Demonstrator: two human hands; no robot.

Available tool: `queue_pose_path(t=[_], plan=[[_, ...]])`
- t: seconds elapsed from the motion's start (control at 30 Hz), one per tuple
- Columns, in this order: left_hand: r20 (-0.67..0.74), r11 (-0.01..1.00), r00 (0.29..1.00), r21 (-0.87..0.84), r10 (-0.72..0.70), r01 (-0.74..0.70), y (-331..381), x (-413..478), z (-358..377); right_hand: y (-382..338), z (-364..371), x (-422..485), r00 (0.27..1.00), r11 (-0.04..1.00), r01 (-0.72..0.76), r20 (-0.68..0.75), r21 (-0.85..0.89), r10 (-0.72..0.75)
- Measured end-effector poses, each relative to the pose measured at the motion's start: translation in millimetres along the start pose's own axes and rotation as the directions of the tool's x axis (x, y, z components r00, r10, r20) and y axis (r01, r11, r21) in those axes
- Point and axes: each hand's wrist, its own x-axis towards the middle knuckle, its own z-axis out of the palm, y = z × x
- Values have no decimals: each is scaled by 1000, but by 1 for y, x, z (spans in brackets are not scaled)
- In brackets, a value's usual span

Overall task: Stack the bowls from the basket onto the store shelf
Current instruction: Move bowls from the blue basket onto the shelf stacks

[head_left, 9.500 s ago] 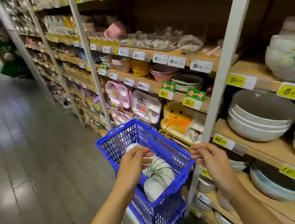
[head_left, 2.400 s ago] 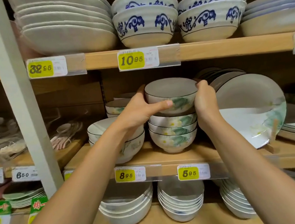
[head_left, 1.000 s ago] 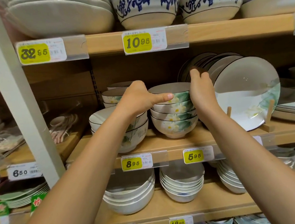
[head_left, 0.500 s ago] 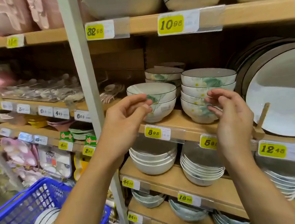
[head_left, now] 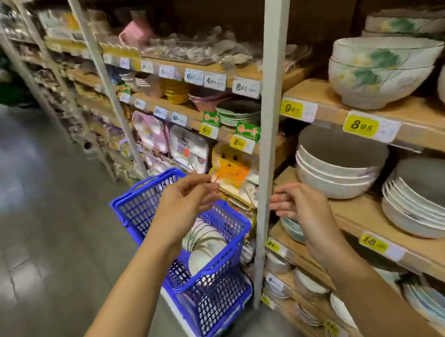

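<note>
A blue plastic basket [head_left: 141,203] stands on the floor by the shelving, with several white bowls [head_left: 207,244] stacked on their sides inside it. My left hand [head_left: 185,198] hovers over the basket, fingers relaxed and empty. My right hand [head_left: 300,206] hangs to the right of the basket, in front of a white shelf post [head_left: 266,146], fingers loosely spread and holding nothing. On the wooden store shelf [head_left: 328,102] at upper right sit floral bowls [head_left: 377,71], stacked.
Lower wooden shelves carry stacks of larger white bowls [head_left: 336,171] and plates [head_left: 428,210], with yellow price tags along the edges. Pink and yellow dishware fills the shelves further left. The grey tiled aisle floor [head_left: 26,220] stretches away on the left.
Both hands have left the floral bowl stack on the shelf and come down toward the basket. My view has swung left and down, so the basket is now in the middle.
</note>
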Motion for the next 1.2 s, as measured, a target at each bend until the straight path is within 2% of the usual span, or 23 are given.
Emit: queue_pose_path(t=[0.23, 0.4, 0.6, 0.87, 1.0, 1.13, 1.2], plan=[[-110, 970, 969, 73, -222, 231, -77, 31, -108, 90, 101, 19, 946, 941, -310, 58, -134, 320], [-83, 922, 947, 217, -310, 321, -115, 52, -158, 154, 157, 39, 897, 873, -402, 71, -277, 436], [12, 843, 902, 362, -431, 397, -153, 93, -183, 208, 180, 61, 858, 770, -459, 3, -442, 514], [56, 702, 844, 586, -533, 405, -209, 181, -177, 270, 201, 115, 733, 651, -620, -26, -439, 680], [117, 589, 776, 723, -619, 361, -231, 218, -170, 288, 205, 139, 763, 638, -599, -103, -483, 639], [153, 473, 737, 846, -658, 246, -252, 247, -159, 295, 206, 144, 736, 618, -653, -173, -438, 655], [178, 415, 702, 891, -690, 182, -265, 258, -149, 302, 207, 143, 730, 582, -657, -213, -480, 649]])
